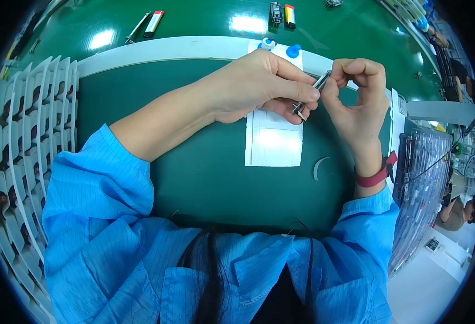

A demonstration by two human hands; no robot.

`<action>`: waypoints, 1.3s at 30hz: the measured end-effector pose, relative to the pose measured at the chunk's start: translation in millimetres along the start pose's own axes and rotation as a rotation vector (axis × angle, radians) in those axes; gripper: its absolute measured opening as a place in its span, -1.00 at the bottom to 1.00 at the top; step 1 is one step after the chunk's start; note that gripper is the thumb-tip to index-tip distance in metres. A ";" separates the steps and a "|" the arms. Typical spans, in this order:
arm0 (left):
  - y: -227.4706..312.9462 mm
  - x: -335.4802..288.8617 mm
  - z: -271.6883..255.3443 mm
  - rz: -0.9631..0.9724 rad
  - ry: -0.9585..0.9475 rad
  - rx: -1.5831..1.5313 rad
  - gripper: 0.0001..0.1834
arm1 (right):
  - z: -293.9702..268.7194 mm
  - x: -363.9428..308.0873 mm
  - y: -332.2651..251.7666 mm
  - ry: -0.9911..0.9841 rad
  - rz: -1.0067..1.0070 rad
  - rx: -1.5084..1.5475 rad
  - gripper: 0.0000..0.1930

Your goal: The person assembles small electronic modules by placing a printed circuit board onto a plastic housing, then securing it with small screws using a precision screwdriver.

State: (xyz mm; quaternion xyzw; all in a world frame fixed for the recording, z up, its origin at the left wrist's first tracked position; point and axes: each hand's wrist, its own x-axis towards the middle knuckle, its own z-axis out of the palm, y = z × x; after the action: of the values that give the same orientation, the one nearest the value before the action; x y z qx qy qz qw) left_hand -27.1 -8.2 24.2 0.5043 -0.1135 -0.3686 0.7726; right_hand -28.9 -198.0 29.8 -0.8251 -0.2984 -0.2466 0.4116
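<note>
My left hand (264, 81) pinches a slim, dark and silvery metal-looking part (322, 81) between thumb and fingers, above the mat. The part is tilted, with its upper end toward my right hand. A small brassy piece (302, 115) shows at its lower end; the middle lies hidden behind my thumb. The thumb and index finger of my right hand (360, 102) are closed in a pinch at the upper end, and what is between them is too small to make out. Below my hands a white sheet (274, 154) lies on the green mat (210, 167).
Stacked white trays (38, 124) stand at left, clear plastic trays (423, 173) at right. Two blue-topped bottles (293, 51) sit beyond the sheet. Farther back lie red-and-yellow cells (154, 24) and a black module (276, 13). A pale curved strip (317, 168) rests on the mat. People work at far right.
</note>
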 end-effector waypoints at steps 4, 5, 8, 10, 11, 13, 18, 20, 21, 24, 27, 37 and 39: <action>-0.2 -2.6 -1.4 -0.019 -0.031 -0.028 -0.74 | 1.1 3.4 5.9 -0.053 -0.226 -0.080 -0.68; 0.1 -2.5 -1.8 -0.034 -0.059 -0.077 -0.73 | -0.3 3.5 7.6 -0.063 -0.286 -0.054 -0.68; 0.6 -4.2 -0.8 -0.080 -0.092 -0.162 -0.72 | -6.9 -0.6 6.5 -0.076 -0.305 0.009 -0.68; 1.5 -0.8 -7.7 -0.042 -0.035 -0.196 -0.71 | -12.4 -3.3 3.4 -0.078 -0.304 0.032 -0.68; 1.8 0.0 -10.4 -0.008 0.022 -0.233 -0.71 | -15.9 -4.7 2.4 -0.078 -0.296 0.064 -0.69; 3.0 -0.3 -12.3 0.009 0.006 -0.214 -0.71 | -15.8 -3.8 2.9 -0.078 -0.287 0.094 -0.71; 1.4 1.4 -7.5 0.020 -0.033 -0.135 -0.71 | -1.8 0.2 3.2 0.086 0.030 0.200 -0.69; -0.2 1.9 -6.3 0.031 -0.020 -0.134 -0.72 | 4.3 -1.5 -1.4 0.099 0.024 0.171 -0.69; -1.7 2.2 -6.0 0.030 -0.020 -0.140 -0.73 | 5.7 -2.4 -3.4 0.115 0.018 0.139 -0.69; -5.9 1.4 -6.6 0.039 -0.005 -0.164 -0.74 | 2.2 -1.4 -4.4 0.046 -0.287 -0.233 -0.76; -6.6 0.3 -5.1 0.033 0.025 -0.190 -0.75 | -1.0 -3.5 -5.9 -0.001 -0.245 -0.078 -0.78; -6.0 1.7 -2.4 0.077 0.049 -0.120 -0.74 | 6.3 -4.8 -1.0 0.133 0.152 0.262 -0.73; -6.7 2.7 -0.6 0.070 0.041 -0.108 -0.74 | 6.5 -4.7 0.1 0.129 0.145 0.234 -0.74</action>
State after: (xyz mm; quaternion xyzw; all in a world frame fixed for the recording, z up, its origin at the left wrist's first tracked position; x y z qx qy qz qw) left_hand -27.9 -11.2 17.6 0.4652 -0.0951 -0.3366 0.8131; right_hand -31.0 -194.0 23.2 -0.7734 -0.2374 -0.2325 0.5399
